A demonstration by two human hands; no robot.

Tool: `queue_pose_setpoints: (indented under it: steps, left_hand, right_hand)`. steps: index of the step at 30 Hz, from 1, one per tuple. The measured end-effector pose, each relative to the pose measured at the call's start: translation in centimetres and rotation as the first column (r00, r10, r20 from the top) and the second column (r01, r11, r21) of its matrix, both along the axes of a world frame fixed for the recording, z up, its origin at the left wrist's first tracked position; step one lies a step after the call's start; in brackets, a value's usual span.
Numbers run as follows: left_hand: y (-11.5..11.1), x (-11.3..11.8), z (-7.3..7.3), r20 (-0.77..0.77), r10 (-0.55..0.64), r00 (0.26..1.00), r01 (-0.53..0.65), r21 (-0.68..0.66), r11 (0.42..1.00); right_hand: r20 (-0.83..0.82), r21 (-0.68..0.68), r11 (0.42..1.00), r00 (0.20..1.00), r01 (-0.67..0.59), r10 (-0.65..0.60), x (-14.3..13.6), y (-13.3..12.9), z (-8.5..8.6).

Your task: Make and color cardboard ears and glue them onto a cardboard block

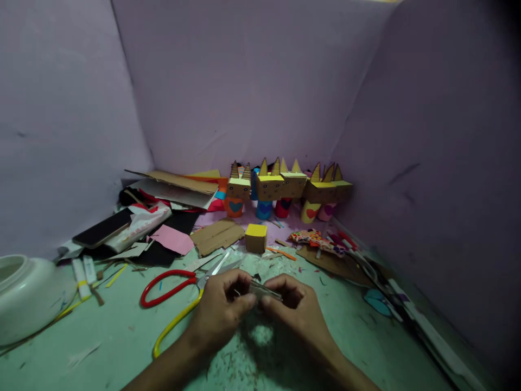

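Note:
Both hands meet low in the middle of the head view, above the green tabletop. My left hand [228,304] pinches the left end of a small, thin, greyish-brown piece [265,291] that looks like cardboard. Its right end is between the thumb and fingers of my right hand [293,304]. The fingers cover much of it. Scissors [171,290] with one red and one yellow handle lie just left of my left hand, blades slightly apart. Beyond the hands stands a small cardboard box [256,240] with a yellow top.
Several cardboard-headed figures [271,188] with pointed ears stand at the back. Cardboard and paper sheets [179,187] are piled at the left, near a dark phone-like slab [103,228]. A white pot [35,298] stands far left. Patterned fabric [315,239] and pens [348,239] lie right.

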State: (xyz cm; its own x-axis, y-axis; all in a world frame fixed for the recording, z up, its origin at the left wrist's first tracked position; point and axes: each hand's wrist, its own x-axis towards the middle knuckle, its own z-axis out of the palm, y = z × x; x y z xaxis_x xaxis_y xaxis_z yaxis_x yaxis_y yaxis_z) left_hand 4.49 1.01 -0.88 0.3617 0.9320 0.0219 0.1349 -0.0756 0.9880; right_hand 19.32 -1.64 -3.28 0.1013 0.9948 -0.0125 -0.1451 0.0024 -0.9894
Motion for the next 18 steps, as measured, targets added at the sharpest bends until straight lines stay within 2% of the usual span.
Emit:
queue_pose_setpoints:
  steps: [4,7,12,18]
  left_hand:
    - [0.4,-0.3,0.5,-0.065,-0.049,0.997,0.053,0.062,0.997]
    - [0.6,-0.6,0.6,-0.076,-0.077,0.994,0.082,0.078,0.994]
    - [0.7,-0.8,0.1,-0.091,-0.105,0.99,0.115,0.113,0.987]
    - [0.0,-0.5,0.3,-0.232,-0.06,0.971,0.11,0.207,0.972]
  right_hand:
    - [0.063,0.064,0.998,0.998,-0.02,0.016,0.0,-0.3,1.4]
    - [0.126,0.121,0.992,0.992,-0.046,0.031,0.1,-0.5,1.8]
    - [0.27,0.2,0.979,0.963,-0.041,-0.015,0.3,-0.8,1.6]
    - [0.398,0.153,0.984,0.917,-0.088,0.021,0.0,-0.7,0.8]
